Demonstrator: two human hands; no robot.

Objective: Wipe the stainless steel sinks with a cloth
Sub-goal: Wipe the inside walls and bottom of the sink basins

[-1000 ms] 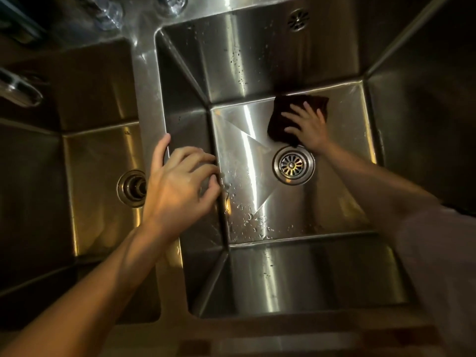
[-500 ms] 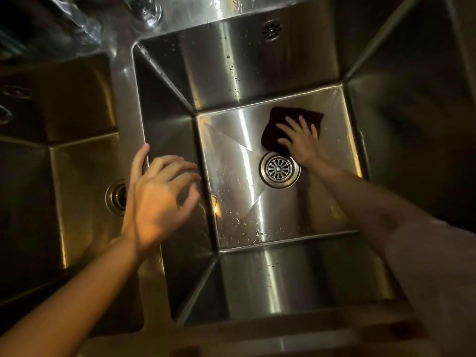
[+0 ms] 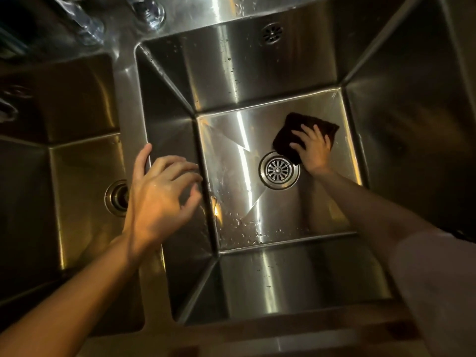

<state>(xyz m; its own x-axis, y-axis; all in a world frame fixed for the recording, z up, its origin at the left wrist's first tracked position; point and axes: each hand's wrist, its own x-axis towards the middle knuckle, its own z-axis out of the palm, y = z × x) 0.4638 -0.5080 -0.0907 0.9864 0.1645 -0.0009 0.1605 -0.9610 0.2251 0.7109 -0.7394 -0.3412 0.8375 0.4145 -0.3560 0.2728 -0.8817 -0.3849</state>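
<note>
Cloth: dark cloth (image 3: 304,135) flat on the floor of the right sink (image 3: 257,73), back-right part, its near corner touching the drain strainer (image 3: 279,170).
Right hand: right hand (image 3: 313,148) on top of the cloth, fingers spread and fairly straight, pressing it down; not bunching it.
Left hand: left hand (image 3: 159,199) over the divider (image 3: 128,104) between the two basins, fingers loosely curled, holding nothing. Whether the thumb touches the rim, can't tell.
Change: over the last second the cloth slid from the back wall edge toward the drain and a bit to the right side; left hand barely moved.
Meaning: looks like a mid-stroke pass across the basin floor. Back and right of the floor likely covered.
Remaining: droplets (image 3: 244,228) along the front-left edge of the floor and on the back wall, so that basin isn't done. Left sink (image 3: 77,163) shows no cloth contact; probably still to do.
Other: overflow grille (image 3: 271,34) high on the back wall; glassware (image 3: 152,11) at the back edge of the surface, blurred.
Writing: no brand, label or text readable anywhere.
</note>
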